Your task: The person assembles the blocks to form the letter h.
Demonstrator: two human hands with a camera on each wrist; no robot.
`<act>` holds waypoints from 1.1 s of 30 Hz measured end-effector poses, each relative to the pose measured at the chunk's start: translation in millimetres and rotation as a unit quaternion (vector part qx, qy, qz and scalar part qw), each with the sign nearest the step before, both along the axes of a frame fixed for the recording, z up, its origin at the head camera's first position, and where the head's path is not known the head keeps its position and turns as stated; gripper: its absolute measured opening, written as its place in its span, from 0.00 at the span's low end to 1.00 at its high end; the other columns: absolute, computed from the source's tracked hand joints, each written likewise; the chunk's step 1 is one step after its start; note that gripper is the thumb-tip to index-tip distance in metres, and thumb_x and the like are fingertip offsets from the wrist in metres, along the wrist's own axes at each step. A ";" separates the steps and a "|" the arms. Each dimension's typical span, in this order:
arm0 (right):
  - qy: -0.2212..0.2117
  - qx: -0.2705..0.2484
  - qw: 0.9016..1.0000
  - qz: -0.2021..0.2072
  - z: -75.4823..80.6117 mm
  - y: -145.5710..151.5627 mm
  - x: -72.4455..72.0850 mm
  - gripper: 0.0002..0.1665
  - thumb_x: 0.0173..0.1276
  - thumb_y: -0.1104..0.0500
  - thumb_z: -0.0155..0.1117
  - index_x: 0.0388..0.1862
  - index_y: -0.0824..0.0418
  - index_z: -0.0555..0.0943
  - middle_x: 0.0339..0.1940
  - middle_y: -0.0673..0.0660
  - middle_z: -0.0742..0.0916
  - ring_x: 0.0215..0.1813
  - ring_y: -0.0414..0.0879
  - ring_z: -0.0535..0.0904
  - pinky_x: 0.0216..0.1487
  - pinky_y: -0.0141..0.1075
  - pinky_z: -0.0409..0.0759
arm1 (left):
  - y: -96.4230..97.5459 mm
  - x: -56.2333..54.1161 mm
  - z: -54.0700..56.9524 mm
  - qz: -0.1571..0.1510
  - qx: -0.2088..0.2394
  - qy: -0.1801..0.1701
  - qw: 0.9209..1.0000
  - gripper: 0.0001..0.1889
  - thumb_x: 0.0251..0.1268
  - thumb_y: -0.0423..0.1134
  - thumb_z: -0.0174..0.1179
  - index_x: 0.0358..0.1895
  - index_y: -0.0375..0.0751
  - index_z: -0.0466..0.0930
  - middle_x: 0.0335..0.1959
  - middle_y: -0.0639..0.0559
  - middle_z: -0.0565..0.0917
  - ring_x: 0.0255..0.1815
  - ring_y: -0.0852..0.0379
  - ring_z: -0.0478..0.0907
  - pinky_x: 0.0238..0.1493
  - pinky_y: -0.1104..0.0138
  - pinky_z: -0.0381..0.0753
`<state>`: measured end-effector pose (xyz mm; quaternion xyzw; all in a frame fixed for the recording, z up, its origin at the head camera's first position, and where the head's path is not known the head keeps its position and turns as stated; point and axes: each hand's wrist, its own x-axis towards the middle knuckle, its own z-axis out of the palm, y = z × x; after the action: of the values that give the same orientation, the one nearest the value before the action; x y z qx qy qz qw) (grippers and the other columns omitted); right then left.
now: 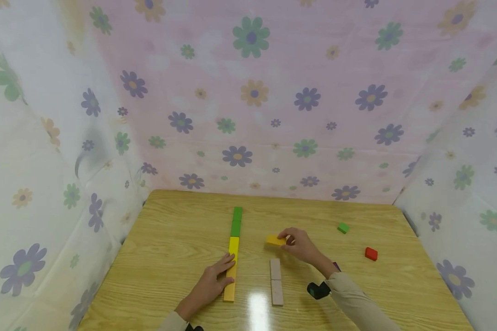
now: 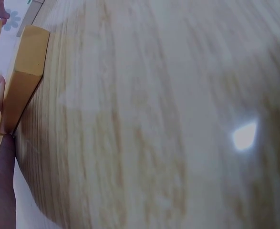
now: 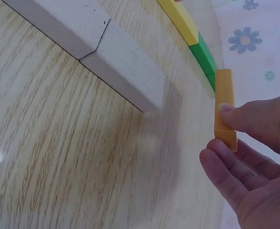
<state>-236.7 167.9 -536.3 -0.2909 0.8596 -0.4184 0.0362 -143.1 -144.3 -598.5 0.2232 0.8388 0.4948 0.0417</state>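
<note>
My right hand (image 1: 301,246) pinches an orange-yellow block (image 1: 276,240) between thumb and fingers, above the table and beyond the two pale wooden blocks (image 1: 275,269). In the right wrist view, the thumb presses one face of the block (image 3: 224,100). My left hand (image 1: 209,282) rests at a straight row made of a bright yellow block (image 1: 234,245), an orange-yellow block (image 1: 229,292) at the near end and green blocks (image 1: 236,228) at the far end. Its fingers lie extended across the yellow part, thumb touching the orange-yellow part.
On the right of the table (image 1: 170,239) lie a small green block (image 1: 343,228) and a red block (image 1: 371,253). A purple piece (image 1: 336,266) is mostly hidden by the right forearm. Flowered cloth (image 1: 273,138) encloses the table's back and sides.
</note>
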 end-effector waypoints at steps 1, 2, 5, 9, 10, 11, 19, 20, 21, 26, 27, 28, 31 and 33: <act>0.001 -0.002 1.000 0.004 -1.0 -1.5 -0.6 0.12 0.59 0.71 0.66 0.43 0.67 0.81 0.41 0.62 0.83 0.35 0.50 0.80 0.34 0.34 0.81 | -0.1 0.0 0.3 0.000 0.000 0.001 1.000 0.27 0.65 0.38 0.59 0.64 0.29 0.68 0.70 0.44 0.64 0.72 0.44 0.54 0.65 0.53 0.63; 0.002 -0.003 1.000 0.008 -1.9 -3.1 -1.2 0.12 0.59 0.71 0.66 0.43 0.67 0.81 0.41 0.62 0.83 0.35 0.50 0.80 0.34 0.34 0.81 | -0.1 0.0 0.5 0.001 -0.001 0.001 1.000 0.27 0.65 0.38 0.59 0.64 0.29 0.68 0.70 0.44 0.64 0.72 0.44 0.54 0.65 0.53 0.63; 0.001 -0.007 1.000 0.017 -4.3 -7.8 -3.6 0.12 0.59 0.71 0.66 0.43 0.67 0.81 0.40 0.62 0.83 0.34 0.50 0.80 0.34 0.34 0.82 | 0.5 0.1 0.9 0.003 -0.002 0.005 1.000 0.26 0.64 0.38 0.59 0.64 0.28 0.69 0.69 0.44 0.64 0.72 0.44 0.54 0.64 0.53 0.63; -0.008 -0.002 1.000 0.019 -7.8 -13.9 -7.9 0.12 0.60 0.71 0.67 0.43 0.66 0.81 0.41 0.61 0.83 0.35 0.49 0.80 0.34 0.32 0.81 | 1.3 -0.7 1.1 0.006 -0.003 0.010 1.000 0.26 0.64 0.38 0.59 0.63 0.28 0.69 0.69 0.43 0.64 0.72 0.44 0.54 0.64 0.54 0.64; -0.012 -0.001 1.000 0.020 -8.5 -15.3 -8.8 0.12 0.60 0.70 0.67 0.44 0.66 0.81 0.41 0.61 0.83 0.35 0.49 0.80 0.34 0.32 0.81 | 1.5 -0.8 1.0 0.006 -0.002 0.009 1.000 0.26 0.64 0.38 0.59 0.63 0.28 0.69 0.69 0.43 0.64 0.72 0.44 0.54 0.64 0.55 0.64; -0.014 0.001 1.000 0.022 -9.1 -16.9 -9.5 0.12 0.60 0.70 0.67 0.44 0.66 0.81 0.42 0.61 0.83 0.35 0.49 0.80 0.34 0.32 0.81 | 1.5 -0.9 0.8 0.006 -0.003 0.011 1.000 0.26 0.64 0.38 0.59 0.63 0.28 0.69 0.69 0.43 0.65 0.72 0.44 0.54 0.64 0.55 0.64; -0.031 -0.013 0.999 0.032 -9.8 -30.2 -11.2 0.12 0.60 0.70 0.66 0.43 0.68 0.81 0.42 0.63 0.82 0.35 0.50 0.80 0.34 0.32 0.81 | 1.0 0.2 -0.1 0.007 -0.001 0.017 1.000 0.26 0.63 0.37 0.60 0.62 0.28 0.70 0.69 0.43 0.65 0.71 0.44 0.55 0.64 0.54 0.64; -0.031 -0.015 0.999 0.032 -10.4 -31.8 -11.8 0.12 0.60 0.71 0.67 0.43 0.68 0.81 0.42 0.63 0.82 0.34 0.50 0.80 0.34 0.32 0.81 | 0.7 0.1 -0.3 0.008 -0.001 0.015 1.000 0.26 0.63 0.37 0.60 0.63 0.28 0.70 0.69 0.43 0.65 0.72 0.44 0.55 0.64 0.54 0.64; -0.032 -0.016 0.999 0.032 -11.2 -33.3 -12.3 0.12 0.59 0.71 0.67 0.43 0.68 0.81 0.42 0.63 0.82 0.34 0.50 0.80 0.34 0.32 0.81 | 0.5 0.1 -0.5 0.008 -0.003 0.014 1.000 0.26 0.63 0.37 0.60 0.63 0.28 0.70 0.69 0.43 0.65 0.72 0.44 0.55 0.64 0.54 0.64; -0.043 -0.016 0.999 0.025 -16.0 -41.0 -15.7 0.11 0.58 0.72 0.67 0.42 0.68 0.81 0.42 0.64 0.82 0.33 0.49 0.79 0.34 0.31 0.81 | 1.9 3.7 9.0 0.010 0.006 0.005 1.000 0.26 0.64 0.34 0.59 0.63 0.26 0.69 0.69 0.41 0.65 0.72 0.41 0.54 0.64 0.52 0.62; -0.048 -0.013 0.999 0.021 -16.7 -42.5 -16.3 0.11 0.58 0.71 0.67 0.42 0.68 0.81 0.42 0.63 0.82 0.34 0.49 0.79 0.34 0.30 0.80 | 1.9 3.9 9.2 0.009 0.008 0.004 1.000 0.26 0.64 0.35 0.59 0.63 0.27 0.69 0.69 0.41 0.65 0.72 0.41 0.54 0.65 0.52 0.62; -0.052 -0.012 0.998 0.019 -17.4 -43.9 -16.9 0.11 0.58 0.72 0.67 0.41 0.68 0.82 0.42 0.63 0.82 0.34 0.48 0.79 0.34 0.30 0.80 | 1.7 3.8 9.1 0.009 0.011 0.002 1.000 0.26 0.64 0.35 0.59 0.63 0.27 0.68 0.69 0.41 0.64 0.72 0.41 0.54 0.65 0.52 0.61; -0.061 -0.010 0.998 0.014 -19.5 -47.7 -19.2 0.11 0.58 0.72 0.68 0.41 0.68 0.82 0.43 0.63 0.82 0.34 0.47 0.78 0.34 0.30 0.79 | 1.7 3.3 8.4 0.008 0.012 -0.001 1.000 0.26 0.64 0.36 0.59 0.63 0.27 0.69 0.69 0.42 0.64 0.72 0.42 0.54 0.65 0.52 0.61; -0.062 -0.006 0.998 0.013 -21.4 -50.0 -20.8 0.11 0.58 0.71 0.68 0.41 0.67 0.82 0.43 0.62 0.83 0.34 0.46 0.78 0.33 0.30 0.79 | -0.1 0.1 -2.3 0.005 0.008 0.005 1.000 0.26 0.65 0.39 0.59 0.63 0.29 0.69 0.69 0.44 0.64 0.72 0.44 0.54 0.65 0.54 0.62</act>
<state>-257.6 117.9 -557.7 -0.2756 0.8495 -0.4401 0.0936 -143.0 -144.4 -600.8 0.2222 0.8359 0.5008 0.0332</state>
